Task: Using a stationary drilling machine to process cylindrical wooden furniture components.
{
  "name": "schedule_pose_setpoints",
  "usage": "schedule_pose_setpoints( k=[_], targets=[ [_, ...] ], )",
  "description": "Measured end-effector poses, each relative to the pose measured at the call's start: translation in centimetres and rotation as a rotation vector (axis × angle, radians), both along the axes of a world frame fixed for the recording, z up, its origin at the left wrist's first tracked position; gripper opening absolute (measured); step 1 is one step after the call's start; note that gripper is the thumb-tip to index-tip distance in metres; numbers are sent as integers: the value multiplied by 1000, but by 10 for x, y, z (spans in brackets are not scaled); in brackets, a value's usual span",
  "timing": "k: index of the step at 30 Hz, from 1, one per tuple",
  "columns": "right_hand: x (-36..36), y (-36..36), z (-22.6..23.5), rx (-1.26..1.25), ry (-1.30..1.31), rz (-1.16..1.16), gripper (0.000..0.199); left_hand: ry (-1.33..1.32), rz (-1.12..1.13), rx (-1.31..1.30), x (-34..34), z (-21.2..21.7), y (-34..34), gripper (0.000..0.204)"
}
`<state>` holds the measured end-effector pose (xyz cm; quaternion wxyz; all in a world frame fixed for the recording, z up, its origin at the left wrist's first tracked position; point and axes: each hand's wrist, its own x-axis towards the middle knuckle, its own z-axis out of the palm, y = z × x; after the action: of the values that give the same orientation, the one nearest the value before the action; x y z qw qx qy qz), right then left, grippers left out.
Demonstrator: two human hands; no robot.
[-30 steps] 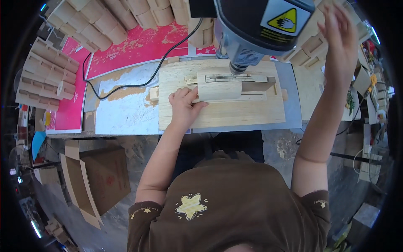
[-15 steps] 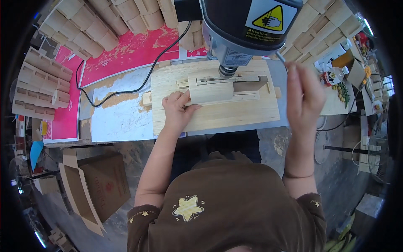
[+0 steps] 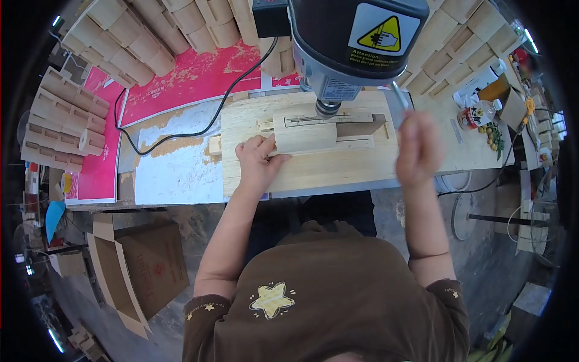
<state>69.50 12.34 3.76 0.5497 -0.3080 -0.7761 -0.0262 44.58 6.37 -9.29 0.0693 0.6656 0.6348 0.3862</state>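
Observation:
Under the drill press [image 3: 356, 42] lies a pale rounded wooden block [image 3: 304, 137] with a long slot in its top. It rests on a flat wooden board [image 3: 332, 169] with strips fixed to it. My left hand [image 3: 259, 161] grips the block's left end, fingertips on its edge and thumb along the near side. The drill chuck [image 3: 327, 107] hangs over the slot; the bit's tip is too small to make out. At the right, my right hand [image 3: 420, 148], smeared by motion, is closed round the end of the press's metal lever [image 3: 399, 95].
Similar slotted blocks stand stacked at the left [image 3: 66, 117] and back right [image 3: 464, 45]. A black cable [image 3: 199, 130] crosses the dusty bench from the press. A bottle [image 3: 479, 114] stands at the right. Below the bench on the left sits an open cardboard box [image 3: 151, 265].
My right hand has swung left and a little toward me, with the lever turning along with it. My left hand keeps its hold on the block.

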Motion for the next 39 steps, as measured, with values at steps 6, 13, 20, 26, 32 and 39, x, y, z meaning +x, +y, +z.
schedule_pose_setpoints(
  k=[6,13,20,26,32,39],
  targets=[
    [-36,79,101,-225,28,-112,25,17,-2,26,14,-6,5,42],
    [-19,86,93,-129,33,-7,24,38,-18,8,34,-9,14,49],
    [-1,-21,20,-382,-3,25,8,22,-19,-4,33,-10,13,49],
    [-13,11,-65,-91,109,119,13,43,-9,9,33,-11,13,49],
    [2,9,-44,-30,60,133,12,3,-2,-27,33,-11,12,48],
    [-13,74,95,-307,-73,-57,25,-87,20,-82,36,2,11,46]
  ],
)
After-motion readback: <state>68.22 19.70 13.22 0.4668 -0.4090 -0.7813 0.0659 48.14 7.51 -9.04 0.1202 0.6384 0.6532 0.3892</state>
